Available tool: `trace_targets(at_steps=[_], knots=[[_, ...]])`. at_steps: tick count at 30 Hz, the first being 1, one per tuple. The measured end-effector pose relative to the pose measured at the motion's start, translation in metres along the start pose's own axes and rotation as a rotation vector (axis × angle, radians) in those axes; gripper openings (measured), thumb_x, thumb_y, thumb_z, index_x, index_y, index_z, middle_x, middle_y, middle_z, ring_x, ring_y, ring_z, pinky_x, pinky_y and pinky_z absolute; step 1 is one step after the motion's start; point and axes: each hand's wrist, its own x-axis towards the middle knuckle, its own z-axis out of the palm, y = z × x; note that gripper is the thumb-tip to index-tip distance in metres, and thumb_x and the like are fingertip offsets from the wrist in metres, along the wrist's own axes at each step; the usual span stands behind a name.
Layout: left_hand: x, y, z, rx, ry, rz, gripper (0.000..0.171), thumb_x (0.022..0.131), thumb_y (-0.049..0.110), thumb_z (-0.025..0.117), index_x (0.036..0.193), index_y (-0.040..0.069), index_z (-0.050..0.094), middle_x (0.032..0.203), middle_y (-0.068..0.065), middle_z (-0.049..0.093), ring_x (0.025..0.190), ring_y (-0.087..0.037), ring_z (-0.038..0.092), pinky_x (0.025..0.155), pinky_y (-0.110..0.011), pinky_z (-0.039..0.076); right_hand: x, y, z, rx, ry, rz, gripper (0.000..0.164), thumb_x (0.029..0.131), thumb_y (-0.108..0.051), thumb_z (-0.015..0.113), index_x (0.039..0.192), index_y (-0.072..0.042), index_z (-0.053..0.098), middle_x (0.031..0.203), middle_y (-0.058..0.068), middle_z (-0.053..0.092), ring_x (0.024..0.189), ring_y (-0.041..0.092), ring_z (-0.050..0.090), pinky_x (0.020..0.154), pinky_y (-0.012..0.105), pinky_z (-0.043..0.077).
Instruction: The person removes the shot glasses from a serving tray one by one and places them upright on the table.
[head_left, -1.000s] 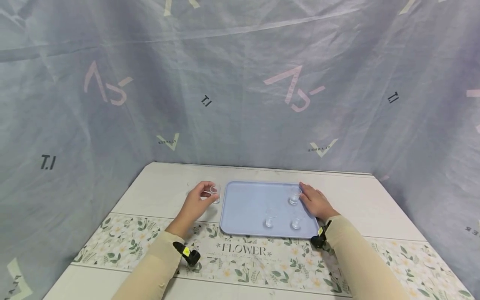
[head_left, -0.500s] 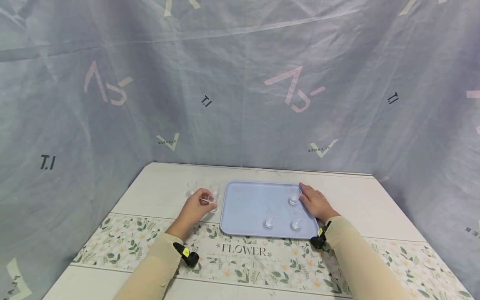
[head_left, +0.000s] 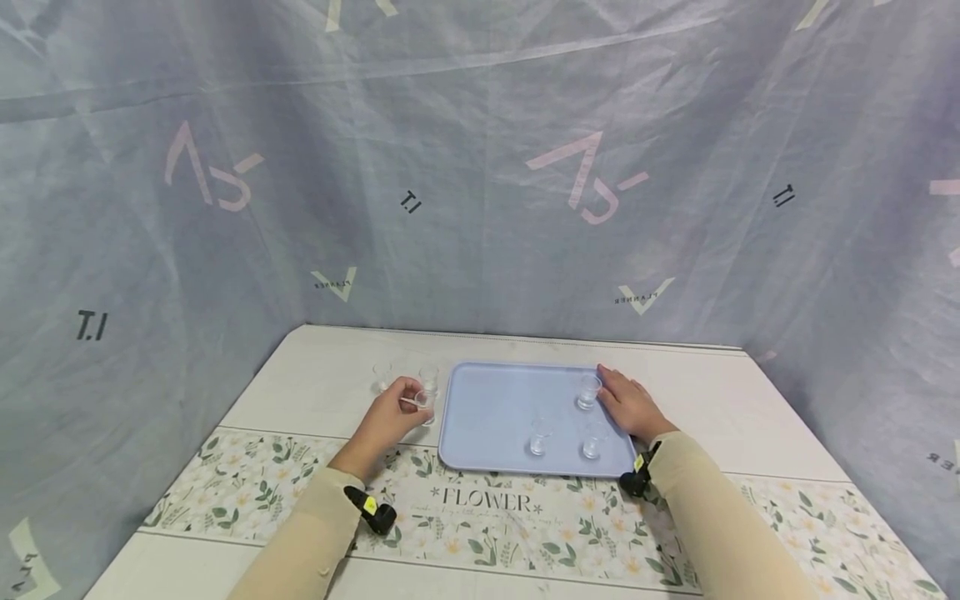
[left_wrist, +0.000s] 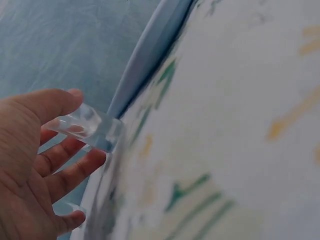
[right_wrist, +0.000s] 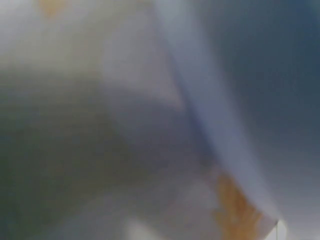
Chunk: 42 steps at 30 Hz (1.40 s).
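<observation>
My left hand (head_left: 392, 414) pinches a small clear shot glass (head_left: 424, 402) between thumb and fingers, just left of the pale blue tray (head_left: 491, 408). The left wrist view shows the thumb on one side of this shot glass (left_wrist: 92, 125) and fingers on the other. Against the tray's right edge rests my right hand (head_left: 633, 407), fingers fairly straight, its fingertips beside a shot glass (head_left: 588, 393); whether they touch it I cannot tell. Two more shot glasses, one nearer the middle (head_left: 538, 442) and another to its right (head_left: 592, 447), stand near the tray's front.
Behind my left hand are more clear glasses, one by the tray (head_left: 428, 377) and others partly hidden (head_left: 381, 379). A floral strip (head_left: 487, 525) crosses the white table. Grey-blue cloth (head_left: 480, 208) hangs at the back and sides. The right wrist view is blurred.
My left hand has come slightly nearer with fingers round a shot glass, uncovering the glasses behind; over the last half second it has held still. The right hand has not moved.
</observation>
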Motion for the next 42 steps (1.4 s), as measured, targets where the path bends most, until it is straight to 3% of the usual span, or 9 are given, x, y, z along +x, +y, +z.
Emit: trace_targets(at_steps=[6, 15, 24, 30, 42], knots=[[0.003, 0.018, -0.008, 0.023, -0.008, 0.058, 0.054, 0.091, 0.020, 0.077, 0.137, 0.006, 0.050, 0.125, -0.010, 0.061, 0.116, -0.030, 0.060, 0.096, -0.049, 0.051, 0.002, 0.001, 0.000, -0.008, -0.014, 0.012, 0.058, 0.109, -0.029, 0.036, 0.156, 0.004, 0.028, 0.157, 0.029, 0.033, 0.147, 0.049, 0.026, 0.118, 0.064, 0.016], [0.007, 0.052, -0.005, 0.020, 0.024, 0.142, 0.051, 0.092, 0.022, 0.077, 0.135, 0.011, 0.052, 0.126, -0.008, 0.064, 0.117, -0.028, 0.061, 0.095, -0.050, 0.052, 0.002, 0.002, 0.002, -0.002, -0.023, 0.021, 0.059, 0.109, -0.031, 0.036, 0.156, 0.004, 0.028, 0.158, 0.028, 0.032, 0.147, 0.048, 0.025, 0.118, 0.064, 0.015], [0.011, 0.081, 0.017, -0.030, 0.010, 0.183, 0.049, 0.090, 0.020, 0.080, 0.132, 0.013, 0.055, 0.123, -0.004, 0.065, 0.115, -0.024, 0.063, 0.094, -0.046, 0.054, 0.001, 0.004, 0.003, -0.004, -0.011, 0.010, 0.058, 0.109, -0.029, 0.035, 0.156, 0.005, 0.028, 0.157, 0.028, 0.033, 0.147, 0.049, 0.025, 0.118, 0.064, 0.015], [0.010, 0.092, 0.037, -0.073, -0.039, 0.220, 0.046, 0.090, 0.020, 0.079, 0.130, 0.013, 0.057, 0.124, -0.006, 0.065, 0.113, -0.024, 0.064, 0.092, -0.046, 0.054, 0.000, 0.003, 0.002, 0.005, -0.009, 0.012, 0.058, 0.109, -0.028, 0.036, 0.156, 0.005, 0.029, 0.157, 0.028, 0.033, 0.147, 0.049, 0.025, 0.118, 0.064, 0.015], [0.011, 0.094, 0.071, -0.092, -0.136, 0.264, 0.044, 0.091, 0.022, 0.078, 0.129, 0.012, 0.058, 0.121, -0.003, 0.065, 0.112, -0.025, 0.064, 0.091, -0.039, 0.055, -0.002, -0.003, -0.002, 0.009, -0.005, 0.009, 0.058, 0.108, -0.029, 0.037, 0.155, 0.005, 0.029, 0.156, 0.030, 0.034, 0.146, 0.050, 0.026, 0.118, 0.064, 0.016]])
